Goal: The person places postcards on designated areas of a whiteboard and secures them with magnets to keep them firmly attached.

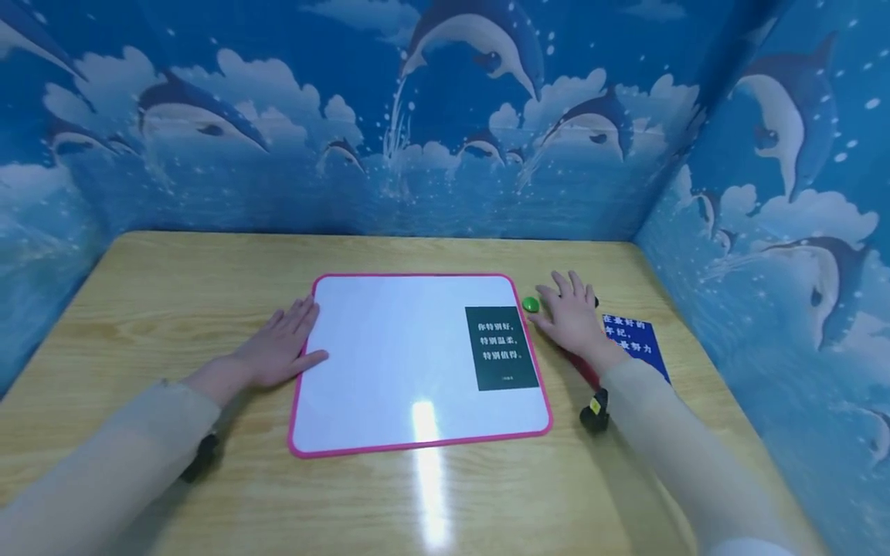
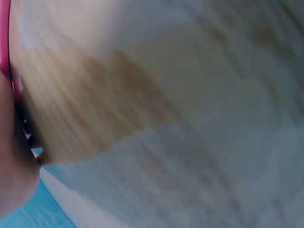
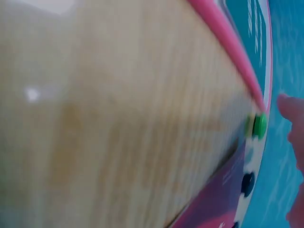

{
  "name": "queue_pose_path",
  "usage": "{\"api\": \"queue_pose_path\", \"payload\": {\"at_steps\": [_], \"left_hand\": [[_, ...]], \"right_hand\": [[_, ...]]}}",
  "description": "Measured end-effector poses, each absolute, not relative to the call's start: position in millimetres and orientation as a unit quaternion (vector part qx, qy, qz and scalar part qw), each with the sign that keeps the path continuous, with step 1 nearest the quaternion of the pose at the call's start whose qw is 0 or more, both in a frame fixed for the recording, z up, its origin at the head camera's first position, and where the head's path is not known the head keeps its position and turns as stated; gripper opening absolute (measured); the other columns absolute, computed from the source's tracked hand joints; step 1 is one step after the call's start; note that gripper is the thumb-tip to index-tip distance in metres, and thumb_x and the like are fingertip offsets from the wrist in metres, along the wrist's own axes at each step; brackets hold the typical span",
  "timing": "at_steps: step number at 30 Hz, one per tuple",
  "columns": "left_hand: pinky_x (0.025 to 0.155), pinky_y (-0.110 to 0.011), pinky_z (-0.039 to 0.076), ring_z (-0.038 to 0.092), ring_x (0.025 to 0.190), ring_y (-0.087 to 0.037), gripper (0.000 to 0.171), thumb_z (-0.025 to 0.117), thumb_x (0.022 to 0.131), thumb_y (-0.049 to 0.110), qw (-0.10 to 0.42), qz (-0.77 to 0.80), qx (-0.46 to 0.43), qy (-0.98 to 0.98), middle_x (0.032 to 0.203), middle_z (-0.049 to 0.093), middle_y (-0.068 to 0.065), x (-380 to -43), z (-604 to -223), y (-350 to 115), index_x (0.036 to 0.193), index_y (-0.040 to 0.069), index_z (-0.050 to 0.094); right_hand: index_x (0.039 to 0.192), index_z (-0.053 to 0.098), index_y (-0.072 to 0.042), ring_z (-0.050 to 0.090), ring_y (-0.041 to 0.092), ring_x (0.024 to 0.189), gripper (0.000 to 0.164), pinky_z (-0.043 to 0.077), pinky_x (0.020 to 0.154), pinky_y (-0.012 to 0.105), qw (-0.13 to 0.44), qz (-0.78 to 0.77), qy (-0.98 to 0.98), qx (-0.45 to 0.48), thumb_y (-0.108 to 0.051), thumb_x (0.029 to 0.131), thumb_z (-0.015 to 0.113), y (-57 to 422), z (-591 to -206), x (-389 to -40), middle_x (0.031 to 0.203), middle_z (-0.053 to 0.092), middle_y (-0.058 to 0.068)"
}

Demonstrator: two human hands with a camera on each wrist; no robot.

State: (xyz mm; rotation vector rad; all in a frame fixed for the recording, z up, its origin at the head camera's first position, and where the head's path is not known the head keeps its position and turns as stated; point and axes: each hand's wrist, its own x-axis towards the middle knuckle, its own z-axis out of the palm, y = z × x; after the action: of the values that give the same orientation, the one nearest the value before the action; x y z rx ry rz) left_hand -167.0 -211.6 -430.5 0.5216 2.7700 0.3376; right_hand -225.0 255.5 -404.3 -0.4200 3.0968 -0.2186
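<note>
A whiteboard (image 1: 399, 351) with a pink rim lies flat on the table. Against its right edge sits a dark green card (image 1: 502, 371) printed with white characters. My left hand (image 1: 278, 347) rests at the board's left edge, its fingers straight. Held over the table right of the board, my right hand (image 1: 573, 320) has spread fingers and nothing in its grasp. Just beyond its thumb lies a small green round button (image 1: 531, 304), also visible as a green disc (image 3: 259, 125) in the right wrist view. Partly hidden beneath the right hand and forearm are a red card (image 1: 582, 369) and a blue card (image 1: 636, 340).
A small black round piece (image 1: 596, 302) shows behind the right hand; the right wrist view has a similar black piece (image 3: 247, 184). The wooden table (image 1: 229, 259) meets a blue dolphin-patterned wall (image 1: 278, 193) at the back and another on the right.
</note>
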Motion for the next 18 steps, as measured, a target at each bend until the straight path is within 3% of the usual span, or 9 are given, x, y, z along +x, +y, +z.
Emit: {"api": "queue_pose_path", "payload": {"at_steps": [7,18], "left_hand": [[0.115,-0.059,0.003,-0.001,0.144,-0.040,0.093,0.036,0.091,0.063,0.150,0.120,0.183,0.964,0.157,0.000,-0.022,-166,-430,-211,0.149,-0.001,0.002],[0.115,-0.059,0.001,-0.003,0.144,-0.040,0.094,0.035,0.091,0.064,0.153,0.124,0.181,0.964,0.157,-0.002,-0.021,-167,-432,-211,0.149,-0.001,0.001]], "right_hand": [[0.128,0.054,-0.006,0.005,0.047,0.140,0.060,0.003,0.109,0.067,-0.001,-0.103,0.986,-0.131,-0.038,0.080,0.070,269,-404,-246,0.151,0.021,0.024],[0.123,0.061,-0.010,0.004,0.046,0.141,0.054,0.004,0.109,0.067,0.042,-0.088,0.989,-0.114,-0.040,0.079,0.071,265,-408,-258,0.152,0.021,0.020]]}}
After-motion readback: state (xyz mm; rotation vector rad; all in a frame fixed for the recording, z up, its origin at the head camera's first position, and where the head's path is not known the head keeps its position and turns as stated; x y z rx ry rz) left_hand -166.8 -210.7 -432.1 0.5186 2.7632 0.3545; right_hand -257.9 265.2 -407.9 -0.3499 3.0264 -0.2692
